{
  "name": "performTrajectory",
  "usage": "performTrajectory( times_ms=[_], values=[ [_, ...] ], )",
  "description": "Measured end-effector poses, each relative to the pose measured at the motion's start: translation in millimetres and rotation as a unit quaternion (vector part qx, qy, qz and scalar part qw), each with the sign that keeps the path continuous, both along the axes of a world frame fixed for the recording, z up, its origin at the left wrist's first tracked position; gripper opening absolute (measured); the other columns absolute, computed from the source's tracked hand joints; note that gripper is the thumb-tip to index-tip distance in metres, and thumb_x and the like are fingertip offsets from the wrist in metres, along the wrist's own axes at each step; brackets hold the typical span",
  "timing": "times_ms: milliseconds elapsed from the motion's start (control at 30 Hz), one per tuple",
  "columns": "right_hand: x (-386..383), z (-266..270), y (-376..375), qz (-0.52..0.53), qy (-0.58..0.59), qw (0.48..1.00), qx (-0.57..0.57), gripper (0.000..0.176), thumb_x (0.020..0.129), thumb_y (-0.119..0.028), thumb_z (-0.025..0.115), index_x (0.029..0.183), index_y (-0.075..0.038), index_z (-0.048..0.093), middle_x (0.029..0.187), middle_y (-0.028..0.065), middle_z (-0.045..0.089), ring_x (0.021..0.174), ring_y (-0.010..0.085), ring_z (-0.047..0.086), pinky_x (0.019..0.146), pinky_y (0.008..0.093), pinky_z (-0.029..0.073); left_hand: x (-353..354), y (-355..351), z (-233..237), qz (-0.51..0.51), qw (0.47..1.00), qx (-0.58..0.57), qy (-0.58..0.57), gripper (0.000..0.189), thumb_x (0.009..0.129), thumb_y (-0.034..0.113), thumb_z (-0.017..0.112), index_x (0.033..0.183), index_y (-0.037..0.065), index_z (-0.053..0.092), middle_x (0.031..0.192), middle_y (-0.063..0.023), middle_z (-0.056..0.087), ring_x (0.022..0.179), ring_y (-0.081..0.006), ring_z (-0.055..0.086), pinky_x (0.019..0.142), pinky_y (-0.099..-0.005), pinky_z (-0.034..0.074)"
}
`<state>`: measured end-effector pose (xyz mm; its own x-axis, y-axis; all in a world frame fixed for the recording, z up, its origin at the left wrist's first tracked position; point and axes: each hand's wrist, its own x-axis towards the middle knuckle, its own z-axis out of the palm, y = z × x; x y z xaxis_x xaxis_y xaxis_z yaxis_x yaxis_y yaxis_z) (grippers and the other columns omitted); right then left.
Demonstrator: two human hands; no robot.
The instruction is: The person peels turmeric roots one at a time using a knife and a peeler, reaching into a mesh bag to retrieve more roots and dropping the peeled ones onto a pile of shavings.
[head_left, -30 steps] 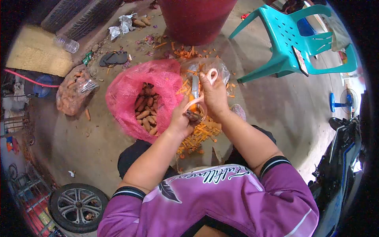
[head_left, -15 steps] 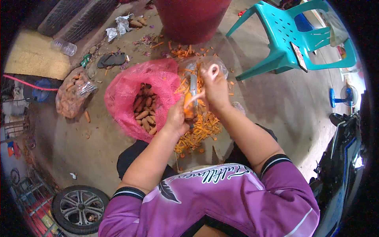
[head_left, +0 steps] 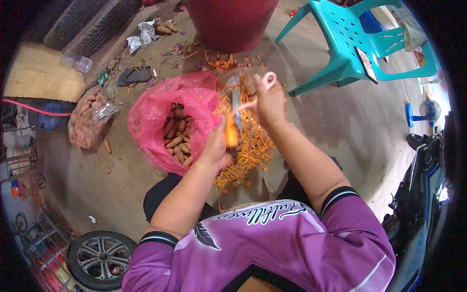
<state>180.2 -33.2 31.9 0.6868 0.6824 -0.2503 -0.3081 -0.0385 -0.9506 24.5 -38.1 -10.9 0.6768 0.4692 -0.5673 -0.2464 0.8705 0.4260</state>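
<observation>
The orange root (head_left: 231,137) stands roughly upright, pinched between the thumb and fingers of the left hand (head_left: 216,147) — above a heap of orange strips (head_left: 254,148). The right hand (head_left: 271,106) closes round a pale pink peeler (head_left: 249,104), its edge blurred. A firm hold low on the root, thumb clear of the stroke, would likely serve best — light, even pressure too. A pink mesh bag (head_left: 143,119) of unpeeled roots (head_left: 178,141) sits just left.

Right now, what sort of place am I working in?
Probably a garage or storage space: a wheel lies on the floor, a motorbike stands at right, and tyres show at upper left.
</observation>
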Motion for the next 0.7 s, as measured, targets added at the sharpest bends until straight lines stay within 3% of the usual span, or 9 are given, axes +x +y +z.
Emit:
performTrajectory(
  times_ms=[67,133,233,267,367,400,500,633,700],
  values=[
    [-22.1,3.0,-8.1,0.054,-0.022,0.998,-0.01,0.021,0.076,-0.018,0.061,0.075,-0.003,0.046,0.064,0.0024,0.048,0.052,0.0112,0.044,0.046,0.0259,0.038,0.1,0.5,-4.7,0.028,0.999,-0.028,0.032,0.037,0.086,0.044,0.037,0.091,0.009,0.05,0.068,-0.0018,0.051,0.051,-0.0132,0.049,0.045,-0.0264,0.041],
    [-35.4,1.7,-16.9,0.092,-0.036,0.994,-0.052,0.023,0.078,-0.021,0.058,0.089,-0.003,0.048,0.073,0.0004,0.047,0.063,0.0085,0.043,0.05,0.0234,0.036,5.9,-3.2,-0.2,0.041,0.998,-0.03,0.04,0.038,0.086,0.044,0.037,0.092,0.008,0.051,0.071,-0.0028,0.053,0.055,-0.0132,0.051,0.046,-0.026,0.042],
    [-27.8,-14.8,-14.1,0.095,-0.054,0.993,-0.044,0.024,0.078,-0.021,0.058,0.09,-0.003,0.049,0.073,0.0006,0.048,0.062,0.0091,0.042,0.05,0.0245,0.037,14.8,-11.3,26.6,0.057,0.996,-0.03,0.066,0.039,0.086,0.043,0.036,0.094,0.008,0.051,0.076,-0.0041,0.056,0.063,-0.0136,0.054,0.049,-0.0257,0.043],
    [-24.6,-19.5,-13.2,0.097,-0.048,0.994,-0.032,0.025,0.078,-0.021,0.059,0.09,-0.003,0.049,0.072,0.0007,0.048,0.06,0.0094,0.042,0.049,0.0254,0.037,10.4,-10.9,16.7,0.03,0.999,-0.008,0.019,0.036,0.086,0.038,0.04,0.102,0.007,0.049,0.083,-0.0066,0.057,0.075,-0.018,0.056,0.065,-0.0311,0.047],
    [-2.5,-15.4,-2.3,0.018,-0.064,0.997,-0.048,0.023,0.076,-0.02,0.062,0.076,-0.003,0.047,0.065,0.0029,0.048,0.057,0.0101,0.043,0.047,0.0261,0.037,10.3,-26.8,3.7,-0.009,0.986,0.094,0.135,0.034,0.087,0.038,0.038,0.099,0.007,0.048,0.075,-0.0051,0.054,0.065,-0.0158,0.054,0.056,-0.0287,0.046],
    [7.8,-21.5,1.8,-0.009,0.007,1.0,0.014,0.02,0.076,-0.019,0.061,0.078,-0.004,0.048,0.065,0.0025,0.047,0.057,0.0106,0.044,0.047,0.0259,0.037,9.5,-27.3,16.6,-0.057,0.992,0.059,0.094,0.034,0.088,0.038,0.037,0.097,0.007,0.047,0.07,-0.0038,0.051,0.056,-0.0139,0.051,0.05,-0.0281,0.044],
    [32.3,-64.0,13.4,-0.119,-0.095,0.988,-0.024,0.018,0.076,-0.017,0.06,0.079,-0.004,0.047,0.065,0.0021,0.046,0.058,0.0102,0.046,0.047,0.0256,0.037,9.9,-24.8,31.5,-0.089,0.992,0.073,0.052,0.035,0.088,0.038,0.036,0.099,0.006,0.047,0.071,-0.0045,0.051,0.054,-0.0129,0.05,0.048,-0.0283,0.043],
    [-6.2,0.1,-2.6,0.047,-0.016,0.999,0.001,0.022,0.078,-0.02,0.058,0.086,-0.004,0.045,0.069,0.0008,0.045,0.06,0.0091,0.044,0.05,0.0251,0.038,5.4,-2.6,16.1,0.057,0.996,0.002,0.063,0.035,0.087,0.036,0.038,0.103,0.007,0.05,0.082,-0.0046,0.056,0.067,-0.0131,0.054,0.058,-0.0261,0.045],
    [-29.4,18.9,-12.0,0.07,0.014,0.997,-0.04,0.021,0.079,-0.02,0.057,0.085,-0.004,0.045,0.069,0.001,0.045,0.059,0.0088,0.044,0.049,0.0242,0.037,5.3,-1.9,20.3,0.065,0.994,-0.018,0.08,0.032,0.088,0.038,0.036,0.095,0.011,0.052,0.069,-0.0003,0.051,0.055,-0.0119,0.049,0.046,-0.0253,0.041]
  ],
)
